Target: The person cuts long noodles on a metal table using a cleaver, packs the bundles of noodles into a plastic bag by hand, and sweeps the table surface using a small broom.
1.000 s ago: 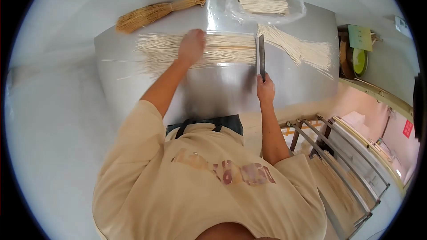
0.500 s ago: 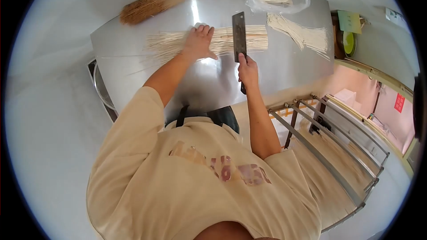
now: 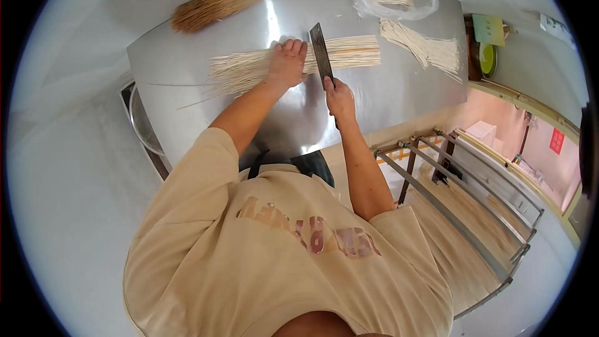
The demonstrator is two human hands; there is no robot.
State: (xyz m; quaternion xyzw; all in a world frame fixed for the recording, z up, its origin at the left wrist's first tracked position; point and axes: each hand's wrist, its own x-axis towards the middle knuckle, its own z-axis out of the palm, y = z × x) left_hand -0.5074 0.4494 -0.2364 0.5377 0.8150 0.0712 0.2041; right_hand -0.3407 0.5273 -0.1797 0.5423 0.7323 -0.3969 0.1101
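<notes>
A long bundle of pale dry noodle strands [image 3: 355, 52] lies across the metal table. My left hand [image 3: 287, 65] is laid over the middle of the bundle, its fingers bent and pressed together on the strands. Just right of it, a dark cleaver [image 3: 321, 53] stands across the bundle with its blade close to my left fingers. The cleaver's handle is in my right hand [image 3: 340, 100], fingers wrapped round it. Whether the blade's edge touches the table is hidden. A second pile of strands [image 3: 430, 53] rests to the right.
A straw broom [image 3: 218, 6] lies at the table's [image 3: 206, 125] back left. A clear plastic bag [image 3: 427, 1] with strands inside is at the back right. Beyond the right edge are a green bowl [image 3: 488, 59] and, lower down, a metal rack [image 3: 465, 231] with long strands.
The cleaver has moved left from the bundle's right end to beside my left hand. My left hand's spread fingers have drawn together on the strands.
</notes>
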